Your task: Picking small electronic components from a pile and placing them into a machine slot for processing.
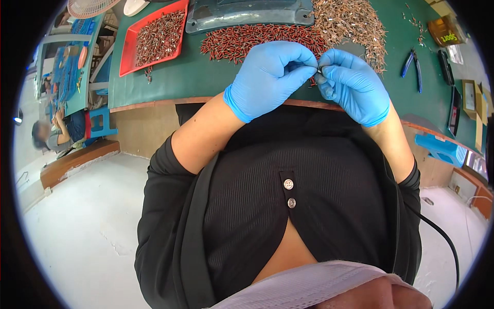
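Observation:
Both of my hands wear blue gloves and meet over the near edge of the green table. My left hand (270, 82) is closed, thumb and forefinger pinched at one side of a small dark piece (319, 70). From the other side, my right hand (357, 87) pinches the same piece, its other fingers curled in. Most of the piece is hidden by the fingertips, so its kind cannot be made out. Just beyond the hands lies a heap of small red-and-dark cylindrical parts (257, 42). Right of that heap spreads a pile of small copper-brown parts (352, 23).
A red tray (125, 64) of similar small parts stands at left, beside a dark grey-green tray (247, 20). Blue-handled pliers (419, 77), an amber container (445, 32) and a cardboard box (478, 103) lie at right. Another person (56, 135) sits far left, near a blue stool (103, 123).

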`<action>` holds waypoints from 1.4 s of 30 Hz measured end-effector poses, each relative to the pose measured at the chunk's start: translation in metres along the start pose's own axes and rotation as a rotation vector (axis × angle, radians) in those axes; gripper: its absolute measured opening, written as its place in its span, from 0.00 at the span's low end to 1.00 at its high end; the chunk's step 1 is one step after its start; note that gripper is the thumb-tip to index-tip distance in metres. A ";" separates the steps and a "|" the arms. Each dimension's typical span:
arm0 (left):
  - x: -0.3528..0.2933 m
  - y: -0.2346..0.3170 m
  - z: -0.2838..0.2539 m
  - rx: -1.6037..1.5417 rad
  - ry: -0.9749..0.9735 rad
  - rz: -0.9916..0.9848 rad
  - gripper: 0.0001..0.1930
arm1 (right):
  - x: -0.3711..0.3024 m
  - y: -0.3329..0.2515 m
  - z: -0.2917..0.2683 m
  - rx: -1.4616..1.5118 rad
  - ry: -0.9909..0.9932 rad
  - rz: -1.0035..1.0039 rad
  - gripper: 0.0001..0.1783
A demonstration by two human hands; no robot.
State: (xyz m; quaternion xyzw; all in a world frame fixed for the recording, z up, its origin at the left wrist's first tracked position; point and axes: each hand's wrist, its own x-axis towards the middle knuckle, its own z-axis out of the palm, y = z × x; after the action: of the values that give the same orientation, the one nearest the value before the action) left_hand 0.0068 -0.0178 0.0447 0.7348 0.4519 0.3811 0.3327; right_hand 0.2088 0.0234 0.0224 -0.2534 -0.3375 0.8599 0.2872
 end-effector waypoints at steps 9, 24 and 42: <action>0.008 -0.001 0.017 -0.062 0.098 -0.034 0.05 | -0.013 0.002 0.010 -0.646 0.257 -0.287 0.09; 0.066 0.000 0.085 0.680 -0.120 0.234 0.03 | -0.019 0.006 -0.090 -0.891 0.669 -0.764 0.06; 0.098 0.003 0.102 0.849 -0.217 0.167 0.05 | -0.027 -0.013 -0.098 -0.898 0.635 -0.790 0.06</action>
State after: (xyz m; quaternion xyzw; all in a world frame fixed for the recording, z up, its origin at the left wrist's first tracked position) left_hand 0.1258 0.0559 0.0229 0.8759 0.4700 0.1081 0.0151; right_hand 0.2941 0.0558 -0.0248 -0.4459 -0.6287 0.3504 0.5321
